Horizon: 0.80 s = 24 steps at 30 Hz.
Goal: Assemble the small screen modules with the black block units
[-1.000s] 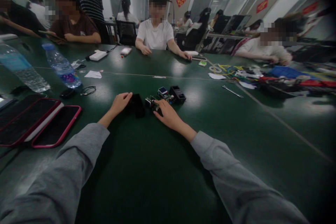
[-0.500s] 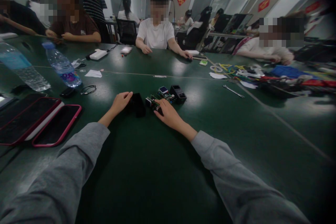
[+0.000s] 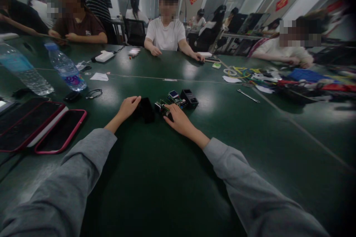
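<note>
My left hand grips the near-left side of a black box-like case on the table, its thumb on top and its other fingers mostly hidden. To the right, my right hand has its fingers closed on a small circuit board with a silver connector, partly covered by the fingers. Just beyond that hand lies another green circuit board bearing a small square screen. Beside it stands a second black case part with cutouts in its face.
Two water bottles and red-edged phones are at my left on the green table. A wrench and a heap of cables lie to the right. Across the table sits a person in white.
Both hands keep their hold and hardly move. The view has shifted very slightly; the case and boards stay where they were.
</note>
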### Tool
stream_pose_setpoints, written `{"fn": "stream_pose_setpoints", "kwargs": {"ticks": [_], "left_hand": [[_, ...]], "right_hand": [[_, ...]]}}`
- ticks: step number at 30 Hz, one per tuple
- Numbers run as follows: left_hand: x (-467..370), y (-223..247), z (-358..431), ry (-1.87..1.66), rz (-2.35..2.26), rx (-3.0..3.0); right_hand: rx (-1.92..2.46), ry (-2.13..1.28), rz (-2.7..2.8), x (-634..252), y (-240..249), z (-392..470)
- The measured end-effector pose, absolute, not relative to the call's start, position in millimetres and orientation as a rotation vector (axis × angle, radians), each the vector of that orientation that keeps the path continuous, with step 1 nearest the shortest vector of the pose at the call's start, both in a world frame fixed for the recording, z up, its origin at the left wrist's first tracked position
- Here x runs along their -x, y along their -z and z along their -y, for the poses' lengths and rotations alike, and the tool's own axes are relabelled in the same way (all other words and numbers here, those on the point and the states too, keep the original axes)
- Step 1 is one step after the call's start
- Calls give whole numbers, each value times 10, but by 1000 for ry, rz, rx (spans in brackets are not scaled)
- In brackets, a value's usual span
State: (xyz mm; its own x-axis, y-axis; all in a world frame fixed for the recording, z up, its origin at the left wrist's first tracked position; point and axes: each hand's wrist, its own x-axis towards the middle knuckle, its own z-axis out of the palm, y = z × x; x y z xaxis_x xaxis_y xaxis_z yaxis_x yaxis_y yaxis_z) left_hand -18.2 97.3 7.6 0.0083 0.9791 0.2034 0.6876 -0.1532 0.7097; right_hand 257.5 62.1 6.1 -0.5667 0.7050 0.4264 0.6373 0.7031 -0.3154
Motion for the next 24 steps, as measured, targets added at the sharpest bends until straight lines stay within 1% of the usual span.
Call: {"fn": "stream_pose_setpoints", "kwargs": {"ticks": [24], "left_hand": [[185,-77,-972,-940,-1719,-1894]], "right_hand": [[1058,-208,2384,-2573,-103,-593]]}}
